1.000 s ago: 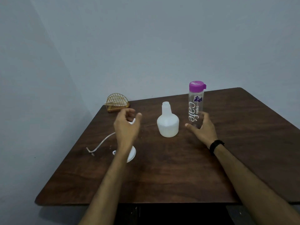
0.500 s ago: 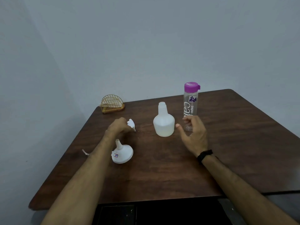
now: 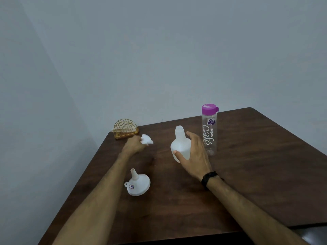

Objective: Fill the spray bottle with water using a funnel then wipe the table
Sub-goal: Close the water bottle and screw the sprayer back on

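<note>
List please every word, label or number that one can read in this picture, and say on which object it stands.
"zepto cafe": white letters running sideways up the clear bottle with the purple cap.
Purple emblem above those letters: a picture, with no text that can be read.
Small sticker on the white funnel: has marks, too small and blurred to read.
No other text shows.

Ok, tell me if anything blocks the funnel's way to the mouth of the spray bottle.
Nothing visible does. The funnel lies on bare table near-left of the spray bottle, whose neck is uncapped. The right hand wraps the bottle's body below the mouth.
</note>
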`<move>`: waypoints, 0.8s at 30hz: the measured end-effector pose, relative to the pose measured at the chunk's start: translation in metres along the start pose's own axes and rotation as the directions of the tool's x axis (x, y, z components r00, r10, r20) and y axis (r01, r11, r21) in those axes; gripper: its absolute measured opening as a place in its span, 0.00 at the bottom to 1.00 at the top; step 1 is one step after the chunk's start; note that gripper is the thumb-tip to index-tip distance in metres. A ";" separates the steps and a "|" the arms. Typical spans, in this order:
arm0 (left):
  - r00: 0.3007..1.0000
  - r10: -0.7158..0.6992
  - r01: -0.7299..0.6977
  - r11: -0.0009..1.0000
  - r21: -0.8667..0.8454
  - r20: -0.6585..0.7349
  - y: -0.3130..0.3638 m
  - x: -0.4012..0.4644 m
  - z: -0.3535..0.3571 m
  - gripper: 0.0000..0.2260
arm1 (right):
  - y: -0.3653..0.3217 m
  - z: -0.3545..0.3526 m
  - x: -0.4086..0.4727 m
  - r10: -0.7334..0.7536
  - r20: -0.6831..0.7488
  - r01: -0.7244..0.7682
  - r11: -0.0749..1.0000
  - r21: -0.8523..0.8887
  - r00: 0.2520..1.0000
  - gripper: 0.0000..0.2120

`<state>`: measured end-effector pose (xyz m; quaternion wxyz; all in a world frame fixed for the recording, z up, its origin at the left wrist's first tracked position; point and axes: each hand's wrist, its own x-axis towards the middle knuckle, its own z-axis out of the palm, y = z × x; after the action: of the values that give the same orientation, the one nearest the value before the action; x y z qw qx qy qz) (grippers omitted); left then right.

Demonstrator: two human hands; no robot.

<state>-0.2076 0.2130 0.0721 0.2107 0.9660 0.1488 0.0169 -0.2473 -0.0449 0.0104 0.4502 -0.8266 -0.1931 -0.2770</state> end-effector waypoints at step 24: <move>0.952 0.133 -0.219 -0.339 -0.915 -0.276 0.168 -0.032 -0.109 0.05 | -0.044 -0.026 0.094 0.106 -0.063 -0.080 0.942 0.327 0.992 0.12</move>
<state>-0.2015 0.1013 0.2413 0.8909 0.4079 -0.0702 0.1873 -0.2067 -0.0372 0.1096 0.5997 -0.7379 -0.1786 -0.2528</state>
